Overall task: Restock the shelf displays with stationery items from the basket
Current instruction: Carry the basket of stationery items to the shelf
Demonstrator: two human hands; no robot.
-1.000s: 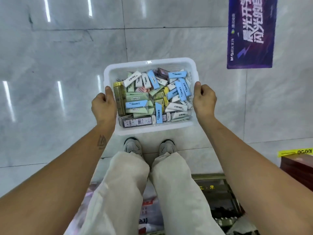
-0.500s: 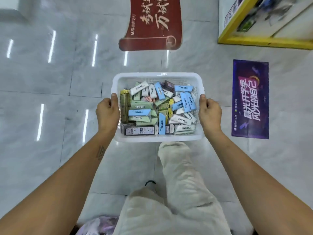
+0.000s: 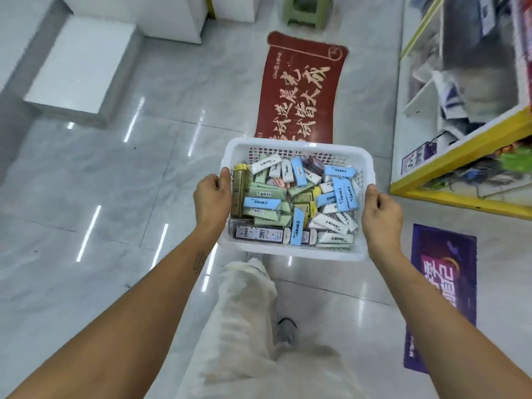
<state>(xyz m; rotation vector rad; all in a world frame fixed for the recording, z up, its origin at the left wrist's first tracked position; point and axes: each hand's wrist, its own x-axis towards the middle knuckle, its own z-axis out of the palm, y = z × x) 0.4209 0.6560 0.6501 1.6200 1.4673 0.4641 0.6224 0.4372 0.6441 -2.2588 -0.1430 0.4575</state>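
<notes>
- I have the white basket (image 3: 296, 145) carried out in front, sitting at the centre of the frame above the floor, tilted a little with its right end lower.
- My left hand (image 3: 211, 198) grips the basket's left rim, thumb over the top edge and fingers curled under; my right hand (image 3: 380, 213) grips the right rim the same way. Both are closed round the rim, holding nothing else.
- The basket is piled full of stationery items (image 3: 296, 203): small blue, green and white boxes lying loose in every direction, with a longer gold pack along the left wall.
- At the upper right of the frame stands a yellow-framed shelf unit (image 3: 460, 151), its contents too blurred for me to read.
- A red floor sticker (image 3: 299, 90) lies just beyond the basket and a purple floor sticker (image 3: 443, 283) at the lower right.
- I judge this is the carrying step: nothing has left the basket yet, and one leg is forward mid-stride.
- Next I would need to bring the basket beside the shelf, rest it or free one hand, then pick out a single box.
</notes>
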